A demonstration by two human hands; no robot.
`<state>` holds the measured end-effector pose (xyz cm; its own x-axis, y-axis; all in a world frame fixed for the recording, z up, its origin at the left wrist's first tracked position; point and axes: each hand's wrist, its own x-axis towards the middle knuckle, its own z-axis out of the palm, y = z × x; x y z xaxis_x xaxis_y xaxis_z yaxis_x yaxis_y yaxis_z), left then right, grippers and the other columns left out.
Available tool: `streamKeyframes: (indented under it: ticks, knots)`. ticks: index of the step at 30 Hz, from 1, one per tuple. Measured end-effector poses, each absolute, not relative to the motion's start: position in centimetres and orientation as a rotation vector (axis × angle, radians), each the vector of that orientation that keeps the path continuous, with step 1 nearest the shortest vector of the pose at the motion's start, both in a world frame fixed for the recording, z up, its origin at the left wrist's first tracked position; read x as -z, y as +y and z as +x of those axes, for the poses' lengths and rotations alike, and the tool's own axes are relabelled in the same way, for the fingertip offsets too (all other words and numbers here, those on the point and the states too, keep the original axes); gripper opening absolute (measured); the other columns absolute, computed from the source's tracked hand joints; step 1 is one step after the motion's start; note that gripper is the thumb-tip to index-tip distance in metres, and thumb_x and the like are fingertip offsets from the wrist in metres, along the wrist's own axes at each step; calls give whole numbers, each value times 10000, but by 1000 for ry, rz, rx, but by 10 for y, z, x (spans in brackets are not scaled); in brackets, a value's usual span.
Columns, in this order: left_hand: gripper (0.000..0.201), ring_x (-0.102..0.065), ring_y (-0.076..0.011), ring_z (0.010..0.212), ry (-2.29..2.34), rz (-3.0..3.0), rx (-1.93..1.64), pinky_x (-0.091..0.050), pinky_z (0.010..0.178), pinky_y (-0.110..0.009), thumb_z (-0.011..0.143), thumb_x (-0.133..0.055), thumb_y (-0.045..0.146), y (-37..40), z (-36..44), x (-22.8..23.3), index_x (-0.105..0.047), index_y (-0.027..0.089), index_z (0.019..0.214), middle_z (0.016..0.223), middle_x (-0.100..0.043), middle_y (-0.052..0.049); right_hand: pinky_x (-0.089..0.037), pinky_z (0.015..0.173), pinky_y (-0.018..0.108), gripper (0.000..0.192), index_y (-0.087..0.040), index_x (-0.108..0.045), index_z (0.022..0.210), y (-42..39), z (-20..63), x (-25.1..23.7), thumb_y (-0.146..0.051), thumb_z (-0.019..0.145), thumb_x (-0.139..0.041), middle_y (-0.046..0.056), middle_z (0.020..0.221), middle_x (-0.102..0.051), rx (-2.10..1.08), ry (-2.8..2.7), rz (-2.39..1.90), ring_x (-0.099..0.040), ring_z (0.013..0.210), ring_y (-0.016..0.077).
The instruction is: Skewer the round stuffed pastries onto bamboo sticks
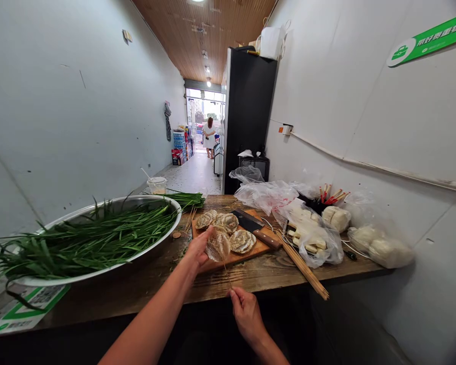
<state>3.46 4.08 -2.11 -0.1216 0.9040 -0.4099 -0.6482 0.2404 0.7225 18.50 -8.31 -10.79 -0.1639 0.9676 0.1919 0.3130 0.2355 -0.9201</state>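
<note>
L hand point(199, 248) pinches a scored round slice point(218, 245) up over the cutting board point(247, 253) so it stays flat; R hand point(246, 310), fingers curled tight, pokes a thin skewer point(226, 274) up into it w/ the tip

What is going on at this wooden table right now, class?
A person stands at a wooden table. The left hand holds a round scored slice over the cutting board, and the right hand pinches a thin skewer that runs up to it. More slices and a cleaver lie on the board; a metal basin of green chives sits to the left.
</note>
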Motion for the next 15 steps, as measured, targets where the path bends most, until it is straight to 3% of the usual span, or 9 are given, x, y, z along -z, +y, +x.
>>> streamKeyframes:
  ticks: [8,15]
  knots:
    - [17,-657,-203,526,1030,397,-1286,-564,575,-330,748,-621,69,41,24,24,-628,84,743,616,-678,-86,-279,507,229,398,-167,-611,710,-89,183,109,-411,896,-357,-15,528,-462,-946,-1680,-1233,-399,498,104]
    - [96,-645,-192,495,1029,419,-1238,-550,532,-297,771,-565,34,46,28,20,-631,78,715,600,-677,-90,-267,446,216,465,-180,-626,705,-87,179,115,-519,871,-354,-22,495,-413,-974,-1604,-1214,-368,468,106]
